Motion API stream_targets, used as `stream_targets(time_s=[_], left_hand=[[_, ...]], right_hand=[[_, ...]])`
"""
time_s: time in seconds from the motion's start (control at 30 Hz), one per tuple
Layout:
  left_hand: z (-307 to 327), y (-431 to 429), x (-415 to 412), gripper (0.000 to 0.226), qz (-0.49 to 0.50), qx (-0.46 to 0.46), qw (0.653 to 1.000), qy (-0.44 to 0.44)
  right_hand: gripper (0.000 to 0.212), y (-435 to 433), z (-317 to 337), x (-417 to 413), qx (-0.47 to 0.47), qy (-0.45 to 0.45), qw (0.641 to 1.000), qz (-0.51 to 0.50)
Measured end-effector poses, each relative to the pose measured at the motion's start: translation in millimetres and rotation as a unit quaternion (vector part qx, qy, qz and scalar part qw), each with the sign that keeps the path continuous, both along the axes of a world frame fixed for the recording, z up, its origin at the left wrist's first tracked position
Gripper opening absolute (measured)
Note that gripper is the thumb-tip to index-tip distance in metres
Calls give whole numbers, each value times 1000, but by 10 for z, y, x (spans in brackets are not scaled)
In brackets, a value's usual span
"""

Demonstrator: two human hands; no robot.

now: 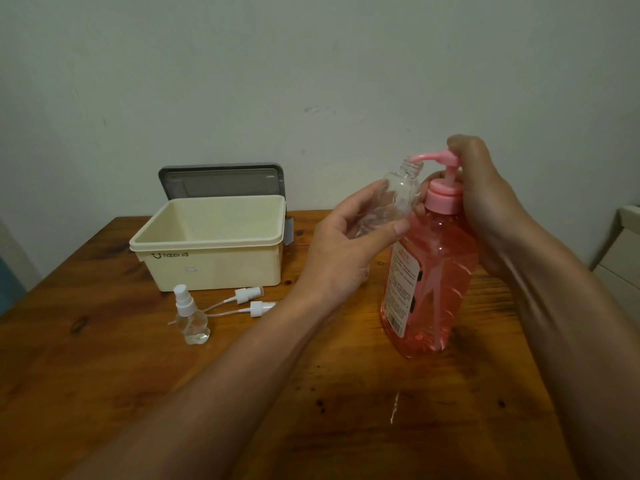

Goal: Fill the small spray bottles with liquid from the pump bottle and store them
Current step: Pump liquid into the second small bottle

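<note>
**Head view: items on the wooden table, bottle held at the pump spout**

- Left hand (346, 244): curled around a clear small spray bottle (391, 199), uncapped, held tilted in the air with its threaded neck at the tip of the pink spout. Thumb on the near side, fingers on the far side.
- Right hand (485, 202): wrapped over the pump head (446, 159) from the right and behind, part of the hand lying against the collar and shoulder. How far the pump is pressed cannot be told.
- Pump bottle (429, 278): upright on the table (104, 375), right of centre; clear body with pink liquid, white printed label facing left, pink collar and pink spout pointing left.
- Second small spray bottle (190, 320): upright, near left, white spray cap fitted, clear; its contents cannot be told.
- Two loose spray caps (249, 294) (259, 308): white, lying on their sides with thin dip tubes trailing left, between the capped bottle and the left forearm.
- Storage box (211, 244): cream, open, at the back left just behind the caps; grey lid (221, 180) standing up against the wall (311, 64).
- One pale streak (394, 407) on the near tabletop.
</note>
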State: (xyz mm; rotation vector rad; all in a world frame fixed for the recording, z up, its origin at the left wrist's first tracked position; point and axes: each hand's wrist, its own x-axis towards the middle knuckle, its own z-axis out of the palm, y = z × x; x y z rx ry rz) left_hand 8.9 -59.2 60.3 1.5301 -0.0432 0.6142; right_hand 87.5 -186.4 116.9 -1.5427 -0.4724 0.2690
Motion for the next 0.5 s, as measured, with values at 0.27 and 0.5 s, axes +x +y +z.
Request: stream_targets(time_s=[0.27,0.5], left_hand=[[-4,-1,11,57,0,-13,1000,-6],[-8,-23,-8,49,-7,-18,1000,-12]], right_hand=[[55,6,-22,61,0,-26,1000,1],[55,1,-10,11,-1,-21,1000,-13]])
